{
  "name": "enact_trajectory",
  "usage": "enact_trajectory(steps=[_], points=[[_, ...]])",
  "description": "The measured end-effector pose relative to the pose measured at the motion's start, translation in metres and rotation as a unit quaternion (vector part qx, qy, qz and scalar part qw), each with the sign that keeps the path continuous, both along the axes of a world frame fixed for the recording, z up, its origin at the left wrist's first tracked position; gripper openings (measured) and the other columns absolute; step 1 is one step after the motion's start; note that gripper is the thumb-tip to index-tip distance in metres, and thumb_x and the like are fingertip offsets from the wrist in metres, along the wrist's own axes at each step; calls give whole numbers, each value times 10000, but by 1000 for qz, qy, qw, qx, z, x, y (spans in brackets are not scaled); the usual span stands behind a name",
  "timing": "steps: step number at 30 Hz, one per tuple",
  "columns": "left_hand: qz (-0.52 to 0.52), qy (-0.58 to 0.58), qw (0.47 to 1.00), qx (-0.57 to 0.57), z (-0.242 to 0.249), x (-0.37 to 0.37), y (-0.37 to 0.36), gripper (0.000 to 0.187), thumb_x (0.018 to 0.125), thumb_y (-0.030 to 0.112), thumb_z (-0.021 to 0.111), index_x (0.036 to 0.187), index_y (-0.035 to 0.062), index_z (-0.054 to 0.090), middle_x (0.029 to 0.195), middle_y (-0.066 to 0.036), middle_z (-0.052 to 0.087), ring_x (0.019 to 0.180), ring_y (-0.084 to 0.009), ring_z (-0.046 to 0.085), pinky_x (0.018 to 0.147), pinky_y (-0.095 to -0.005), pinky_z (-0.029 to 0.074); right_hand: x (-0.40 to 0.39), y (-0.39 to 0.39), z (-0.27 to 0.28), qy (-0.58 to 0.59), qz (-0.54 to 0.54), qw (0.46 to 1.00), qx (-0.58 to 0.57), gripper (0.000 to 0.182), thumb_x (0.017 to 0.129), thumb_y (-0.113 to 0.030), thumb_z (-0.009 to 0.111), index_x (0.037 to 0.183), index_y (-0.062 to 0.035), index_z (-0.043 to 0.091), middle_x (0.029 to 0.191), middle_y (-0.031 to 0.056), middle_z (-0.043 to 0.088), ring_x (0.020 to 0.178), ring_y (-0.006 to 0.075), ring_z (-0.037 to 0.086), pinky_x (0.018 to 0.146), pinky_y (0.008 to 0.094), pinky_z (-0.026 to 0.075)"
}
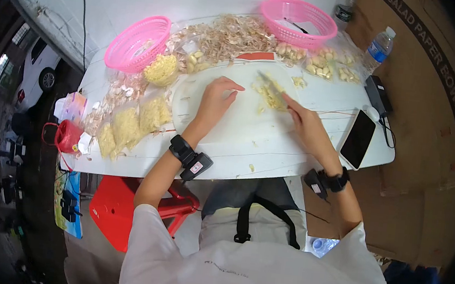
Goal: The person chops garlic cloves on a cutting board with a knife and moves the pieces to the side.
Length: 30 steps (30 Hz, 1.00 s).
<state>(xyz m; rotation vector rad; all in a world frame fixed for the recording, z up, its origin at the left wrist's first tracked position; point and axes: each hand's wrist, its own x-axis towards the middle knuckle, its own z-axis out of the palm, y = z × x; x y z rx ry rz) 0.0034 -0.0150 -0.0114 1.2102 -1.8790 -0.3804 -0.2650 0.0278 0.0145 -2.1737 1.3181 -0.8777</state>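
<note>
My right hand (308, 127) is wrapped round the handle of a knife (270, 82), whose blade lies over a pile of chopped garlic (274, 98). This pile rests on a round white cutting board (229, 125). Over the left part of the board is my left hand (218, 101), its fingers loosely bent and apart, with nothing visible in them. Between the left hand and the knife a bare strip of board shows. A few small garlic bits (251, 167) are scattered near the table's front edge.
Bags of chopped garlic (127, 126) and a pink basket (132, 49) are at the left. Garlic skins (227, 36) lie behind the board. Another pink basket (283, 34), bagged cloves (319, 68), a bottle (379, 50) and a phone (357, 139) occupy the right side.
</note>
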Motion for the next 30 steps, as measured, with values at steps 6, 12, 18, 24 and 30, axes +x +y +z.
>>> enact_trajectory(steps=[6, 12, 18, 24, 30], points=[[-80, 46, 995, 45, 2, -10, 5, 251, 879, -23, 592, 1090, 37, 715, 956, -136, 704, 832, -264, 661, 794, -349, 514, -14, 23, 14, -23, -74, 993, 87, 484, 991, -80, 517, 1461, -173, 452, 945, 307, 624, 816, 398, 640, 781, 407, 504], [-34, -6, 999, -3, 11, -4, 5, 337, 908, -36, 553, 1220, 42, 654, 1042, -162, 713, 902, -269, 683, 814, -352, 515, -22, 30, 9, 116, -66, 991, -2, 667, 944, 21, 530, 1527, -249, 351, 977, 182, 585, 793, 347, 609, 771, 390, 505], [-24, 44, 998, 31, 11, -5, 7, 338, 916, 20, 587, 1251, 35, 624, 1096, -175, 700, 939, -292, 681, 883, -372, 505, -19, 22, -5, 61, -15, 997, -52, 761, 897, 94, 528, 1544, -249, 320, 933, 139, 537, 772, 301, 578, 789, 368, 496], [-11, 17, 1000, -20, 10, -4, 5, 308, 873, 15, 612, 1181, 13, 636, 1150, -167, 651, 1062, -334, 624, 949, -397, 479, -6, 26, 6, -40, -1, 998, 51, 728, 928, 84, 506, 1561, -182, 265, 947, 172, 610, 838, 271, 610, 845, 357, 487], [7, 43, 998, -54, 6, -3, 3, 297, 848, -10, 612, 1143, 14, 635, 1154, -166, 613, 1081, -355, 591, 958, -412, 465, 2, 42, 13, -48, 34, 991, 120, 614, 965, 18, 498, 1532, -141, 323, 1023, 203, 675, 848, 278, 663, 850, 347, 499]])
